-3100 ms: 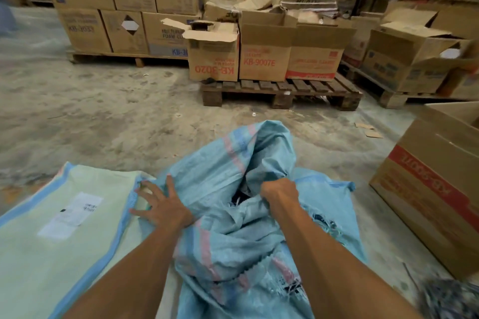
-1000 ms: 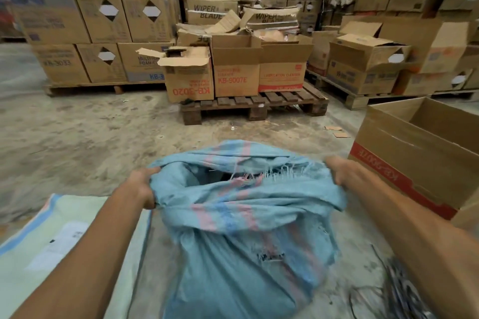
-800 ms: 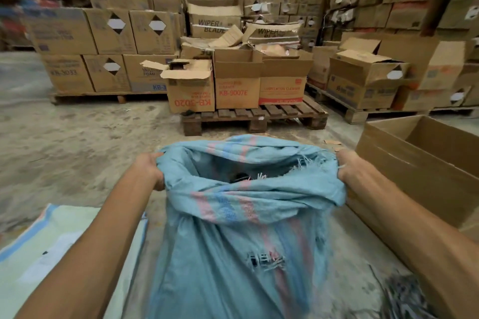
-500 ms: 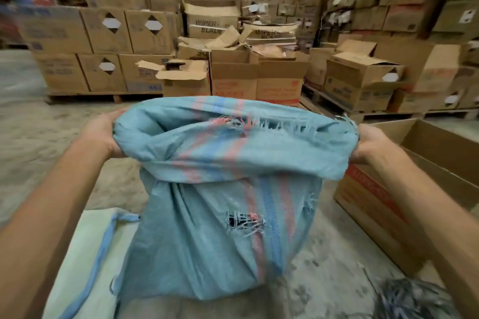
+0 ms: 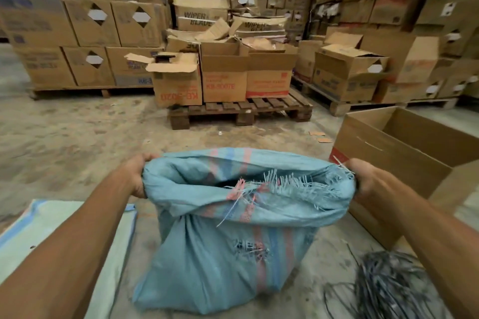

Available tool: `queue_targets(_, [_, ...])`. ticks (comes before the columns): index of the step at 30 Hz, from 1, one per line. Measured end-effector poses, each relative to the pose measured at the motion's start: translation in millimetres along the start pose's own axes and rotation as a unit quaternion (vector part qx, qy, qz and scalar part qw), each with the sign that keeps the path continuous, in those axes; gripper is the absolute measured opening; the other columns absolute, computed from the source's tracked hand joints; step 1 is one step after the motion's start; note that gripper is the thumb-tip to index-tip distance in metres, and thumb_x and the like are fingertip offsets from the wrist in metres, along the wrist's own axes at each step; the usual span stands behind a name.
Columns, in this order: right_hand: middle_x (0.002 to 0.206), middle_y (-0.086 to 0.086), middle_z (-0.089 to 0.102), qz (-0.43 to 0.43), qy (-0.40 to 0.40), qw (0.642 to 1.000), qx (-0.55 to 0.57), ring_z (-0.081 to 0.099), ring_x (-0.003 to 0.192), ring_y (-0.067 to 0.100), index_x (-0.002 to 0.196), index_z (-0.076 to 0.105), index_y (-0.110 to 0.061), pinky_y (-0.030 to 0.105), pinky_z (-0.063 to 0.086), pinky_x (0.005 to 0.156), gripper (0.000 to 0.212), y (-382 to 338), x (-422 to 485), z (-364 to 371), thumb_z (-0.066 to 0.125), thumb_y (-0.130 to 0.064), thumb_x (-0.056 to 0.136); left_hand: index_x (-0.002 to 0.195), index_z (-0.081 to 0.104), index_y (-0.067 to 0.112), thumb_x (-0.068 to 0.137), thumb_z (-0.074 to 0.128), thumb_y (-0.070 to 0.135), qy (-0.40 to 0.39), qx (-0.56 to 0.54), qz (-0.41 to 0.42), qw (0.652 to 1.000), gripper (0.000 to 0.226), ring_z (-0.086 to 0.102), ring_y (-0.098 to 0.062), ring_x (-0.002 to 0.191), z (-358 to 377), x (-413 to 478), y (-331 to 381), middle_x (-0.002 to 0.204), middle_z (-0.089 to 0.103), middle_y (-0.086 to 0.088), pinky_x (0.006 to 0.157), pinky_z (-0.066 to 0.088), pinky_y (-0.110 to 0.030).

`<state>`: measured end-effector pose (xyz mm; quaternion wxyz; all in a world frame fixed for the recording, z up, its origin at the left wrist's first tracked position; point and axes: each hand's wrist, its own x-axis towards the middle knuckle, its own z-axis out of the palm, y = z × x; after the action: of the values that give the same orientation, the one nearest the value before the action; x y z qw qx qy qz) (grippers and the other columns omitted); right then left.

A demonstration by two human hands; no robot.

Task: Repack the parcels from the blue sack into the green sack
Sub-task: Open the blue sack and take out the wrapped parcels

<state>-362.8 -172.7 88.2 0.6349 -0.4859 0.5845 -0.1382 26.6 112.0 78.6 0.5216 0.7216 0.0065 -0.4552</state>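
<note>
Lowered since half a second ago, when it hung clear of the ground, the light blue woven plastic sack with pink and blue stripes point(image 5: 220, 254) now stands with its base on the stained concrete floor point(image 5: 77, 137), at the centre of the view. Its mouth is rolled outward into a thick cuff, frayed threads sticking up along the near edge, and a ragged tear shows in its front wall. The opening is a dark slit; what lies inside cannot be made out.

The left hand point(image 5: 137, 173) grips the cuff at the sack's 9 o'clock side, fingers curled tight round the rolled fabric. The right hand point(image 5: 368, 179) holds the cuff at the 3 o'clock side in the same way, its fingers wrapped into the cloth and mostly hidden by it. Between them the mouth is pulled wide and taut.

At 8 o'clock, just beside the blue sack, the pale green woven sack with a blue border point(image 5: 31, 225) lies flat on the floor, partly under the left forearm. At 3 o'clock stands a large open brown cardboard box with a red band point(image 5: 388, 153), close behind the right hand. At 5 o'clock a loose tangle of dark plastic straps point(image 5: 388, 287) lies on the floor. At 12 o'clock, well apart, a dark wooden pallet point(image 5: 241, 109) carries open brown cartons point(image 5: 225, 77), with taller carton stacks behind.
</note>
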Motion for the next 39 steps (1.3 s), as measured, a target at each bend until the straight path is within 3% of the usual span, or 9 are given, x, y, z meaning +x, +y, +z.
queue_targets(4, [0.071,0.010,0.065,-0.034,0.000,0.989,-0.145,0.060,0.060,0.026,0.085,0.058,-0.011,0.033,0.054,0.063,0.012,11.0,-1.9,15.7,0.050,-0.014,0.077,0.087,0.061,-0.002,0.078,0.062,0.032,0.093,0.006,0.044,0.995,0.036,0.068,-0.027,0.052,16.1,23.9,-9.0,0.065,0.069,-0.018,0.070,0.054,-0.036])
queue_targets(7, [0.067,0.006,0.051,-0.113,0.002,0.967,-0.229,0.047,0.055,0.021,0.072,0.052,-0.018,0.034,0.041,0.060,0.012,6.9,12.0,24.8,0.052,-0.021,0.061,0.154,0.009,0.004,0.070,0.078,0.047,0.268,0.053,0.076,0.959,0.117,0.058,-0.040,0.119,28.0,48.9,-24.1,0.136,0.051,-0.032,0.102,0.045,-0.049])
queue_targets(10, [0.090,0.006,0.055,-0.208,0.066,0.930,-0.296,0.055,0.077,0.022,0.102,0.049,-0.022,0.032,0.042,0.067,0.032,7.6,26.7,35.1,0.065,-0.029,0.075,0.153,0.013,0.008,0.086,0.067,0.046,0.399,0.221,0.217,0.863,0.094,0.045,-0.048,0.126,50.6,32.8,-38.9,0.146,0.032,-0.032,0.098,0.042,-0.052])
queue_targets(13, [0.118,0.009,0.045,-0.314,0.258,0.747,-0.526,0.049,0.106,0.027,0.135,0.030,-0.030,0.041,0.052,0.086,0.074,25.2,31.0,37.5,0.075,-0.035,0.077,0.141,0.029,0.009,0.078,0.071,0.053,0.399,0.343,0.290,0.799,0.088,0.041,-0.044,0.123,70.7,27.8,-53.4,0.139,0.036,-0.027,0.091,0.045,-0.055])
queue_targets(16, [0.112,0.002,0.050,-0.442,0.228,0.615,-0.612,0.047,0.094,0.015,0.135,0.039,-0.026,0.028,0.053,0.079,0.063,46.1,26.3,58.3,0.060,-0.002,0.081,0.136,0.033,0.013,0.064,0.075,0.064,0.358,0.437,0.255,0.785,0.097,0.035,-0.042,0.127,83.9,35.4,-71.3,0.136,0.036,-0.024,0.096,0.042,-0.054])
queue_targets(19, [0.105,0.002,0.053,-0.458,0.150,0.627,-0.612,0.054,0.091,0.020,0.119,0.050,-0.018,0.029,0.048,0.068,0.026,61.6,20.4,84.1,0.050,-0.019,0.093,0.137,0.035,0.017,0.062,0.075,0.067,0.324,0.475,0.228,0.785,0.099,0.021,-0.043,0.139,93.1,39.1,-86.5,0.145,0.029,-0.025,0.107,0.032,-0.058])
queue_targets(25, [0.156,0.018,0.021,-0.317,0.228,0.682,-0.619,0.028,0.140,0.037,0.150,0.028,-0.018,0.060,0.029,0.110,0.061,76.3,42.3,127.0,0.034,-0.051,0.098,0.155,0.021,0.026,0.098,0.054,0.041,0.417,0.324,0.139,0.837,0.068,-0.008,-0.033,0.151,108.5,31.8,-96.4,0.164,-0.008,-0.017,0.117,0.007,-0.065])
queue_targets(30, [0.162,0.022,-0.017,-0.258,0.221,0.726,-0.598,-0.005,0.149,0.049,0.158,-0.007,-0.017,0.073,0.003,0.113,0.085,69.6,64.3,146.9,0.040,-0.054,0.098,0.154,0.013,0.038,0.086,0.060,-0.009,0.404,0.170,0.043,0.898,0.095,0.017,-0.043,0.142,133.1,31.5,-109.9,0.161,0.001,-0.023,0.108,0.023,-0.064])
queue_targets(39, [0.161,0.025,-0.020,-0.127,0.243,0.785,-0.556,-0.007,0.147,0.054,0.155,-0.021,-0.022,0.082,-0.003,0.103,0.106,54.7,117.4,177.8,0.053,-0.062,0.090,0.148,0.022,0.029,0.083,0.066,0.006,0.300,0.222,0.082,0.924,0.082,0.057,-0.047,0.108,82.8,80.1,-138.6,0.126,0.051,-0.029,0.087,0.048,-0.049])
